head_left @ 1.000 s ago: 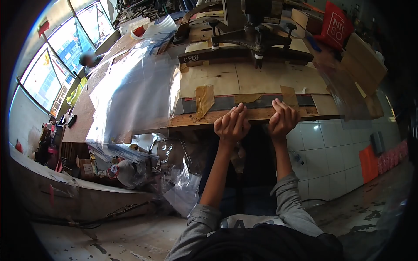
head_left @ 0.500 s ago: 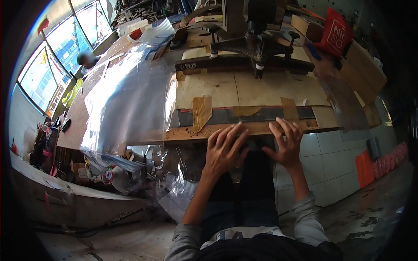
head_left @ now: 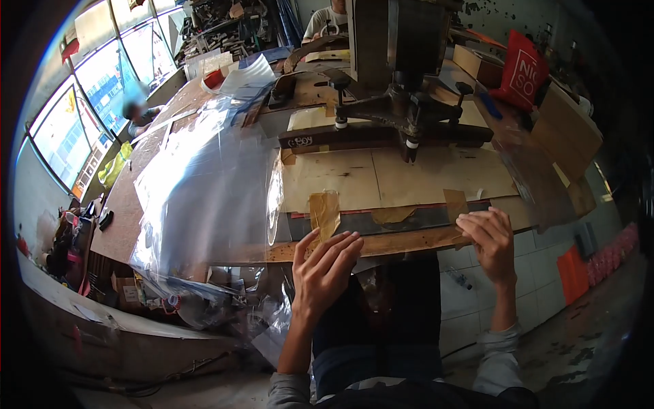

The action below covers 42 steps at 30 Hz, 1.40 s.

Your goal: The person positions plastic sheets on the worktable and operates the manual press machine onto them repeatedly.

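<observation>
My left hand (head_left: 323, 273) is at the front edge of the workbench, below a strip of brown tape (head_left: 325, 213). Its fingers stretch upward and hold nothing. Farther right, my right hand (head_left: 492, 242) is near the board's front right corner, its fingers loosely bent and nothing visible in them. Between and beyond the hands lies a pale flat board (head_left: 334, 178) with a dark strip (head_left: 429, 219) along its front. Above the board is a press head (head_left: 402, 109) with a dark bar (head_left: 306, 140) carrying screw knobs. Clear plastic sheets (head_left: 204, 198) lie left of the board.
A red bag (head_left: 522, 71) and cardboard box (head_left: 569, 129) stand at the right. Clutter and a plastic bottle fill the space below the bench at left. One person (head_left: 139, 116) is by the windows; another person (head_left: 328, 24) is behind the press.
My hands have moved apart, left hand leftward and lower, right hand rightward. The view has tilted up, so the bench and press appear lower. A person behind the press has come into view.
</observation>
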Each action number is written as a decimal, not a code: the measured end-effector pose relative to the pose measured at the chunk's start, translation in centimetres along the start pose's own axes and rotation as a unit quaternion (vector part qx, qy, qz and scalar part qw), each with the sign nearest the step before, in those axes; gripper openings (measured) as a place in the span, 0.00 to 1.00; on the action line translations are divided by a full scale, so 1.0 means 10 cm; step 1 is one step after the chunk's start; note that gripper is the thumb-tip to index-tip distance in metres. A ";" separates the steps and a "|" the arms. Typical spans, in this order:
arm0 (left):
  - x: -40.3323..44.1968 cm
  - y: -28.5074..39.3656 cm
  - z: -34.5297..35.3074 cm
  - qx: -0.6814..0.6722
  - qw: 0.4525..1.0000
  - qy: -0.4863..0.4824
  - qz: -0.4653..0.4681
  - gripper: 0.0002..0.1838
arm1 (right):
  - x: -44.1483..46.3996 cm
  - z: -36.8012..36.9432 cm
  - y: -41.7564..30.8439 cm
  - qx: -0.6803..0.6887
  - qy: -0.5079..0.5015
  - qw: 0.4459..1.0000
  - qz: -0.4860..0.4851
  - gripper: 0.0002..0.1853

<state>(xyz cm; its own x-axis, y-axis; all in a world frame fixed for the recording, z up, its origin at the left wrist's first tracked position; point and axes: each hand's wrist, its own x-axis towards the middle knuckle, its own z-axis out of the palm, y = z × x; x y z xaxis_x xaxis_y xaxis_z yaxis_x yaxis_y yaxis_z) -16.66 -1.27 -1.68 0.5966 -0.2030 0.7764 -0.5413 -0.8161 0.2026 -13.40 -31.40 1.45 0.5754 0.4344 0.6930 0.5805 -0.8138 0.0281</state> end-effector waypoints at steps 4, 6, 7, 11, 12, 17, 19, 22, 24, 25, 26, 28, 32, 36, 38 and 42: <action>0.24 0.02 -0.16 0.005 0.999 0.002 0.032 0.09 | 0.22 -0.22 0.01 -0.002 -0.006 1.000 -0.009 0.10; 0.32 0.00 -0.23 0.025 0.998 -0.003 0.055 0.10 | 0.30 -0.30 0.02 -0.014 -0.013 1.000 -0.016 0.10; 0.33 0.00 -0.25 0.030 0.998 -0.007 0.059 0.11 | 0.33 -0.32 0.03 -0.014 -0.016 1.000 -0.020 0.09; 0.32 0.03 -0.34 0.051 0.996 -0.024 0.071 0.11 | 0.43 -0.41 0.03 -0.042 -0.029 0.998 -0.038 0.11; 0.34 0.03 -0.35 0.053 0.996 -0.023 0.072 0.11 | 0.47 -0.43 0.06 -0.044 -0.028 0.998 -0.041 0.11; 0.54 0.07 -0.34 0.038 0.997 0.002 0.069 0.06 | 0.68 -0.48 0.19 -0.026 -0.025 0.999 -0.040 0.10; 0.46 0.09 -0.39 0.005 0.997 -0.021 0.079 0.08 | 0.64 -0.59 0.19 0.028 -0.044 0.999 -0.005 0.09; 0.43 0.28 -0.54 -0.019 0.989 -0.032 0.140 0.09 | 0.46 -0.89 0.19 0.060 -0.106 0.992 -0.022 0.13; 0.37 0.26 -0.62 -0.034 0.986 -0.100 0.129 0.13 | 0.33 -1.03 0.18 0.116 -0.199 0.973 -0.014 0.17; 0.37 0.19 -0.65 -0.090 0.976 -0.157 0.118 0.13 | 0.33 -1.04 0.21 0.176 -0.264 0.948 -0.038 0.18; 0.40 0.10 -0.68 -0.143 0.960 -0.213 0.108 0.13 | 0.33 -1.02 0.25 0.235 -0.324 0.914 -0.060 0.20; 0.55 -0.19 -0.75 -0.248 0.890 -0.351 0.148 0.17 | 0.41 -0.94 0.38 0.331 -0.392 0.854 -0.085 0.21; 0.95 -0.66 -0.44 -0.216 0.866 -0.449 0.029 0.25 | 0.81 -0.31 0.84 0.325 -0.421 0.847 0.014 0.16; 1.09 -1.02 0.32 0.050 0.955 -0.294 0.001 0.18 | 0.89 0.69 1.05 0.071 -0.190 0.979 0.012 0.10; 1.00 -1.16 0.56 0.066 0.954 -0.292 -0.004 0.24 | 0.76 0.94 1.06 0.059 -0.154 0.986 -0.011 0.10; 1.00 -1.11 0.58 0.019 0.961 -0.275 -0.034 0.25 | 0.69 1.03 1.11 0.101 -0.140 0.985 -0.018 0.18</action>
<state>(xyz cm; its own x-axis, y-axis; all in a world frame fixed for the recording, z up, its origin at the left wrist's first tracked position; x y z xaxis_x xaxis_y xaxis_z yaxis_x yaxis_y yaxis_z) -1.31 2.61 0.36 0.8585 -0.3946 0.3276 -0.4738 -0.8547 0.2121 2.96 -33.50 -0.86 0.6716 0.5744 0.4679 0.6903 -0.7145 -0.1137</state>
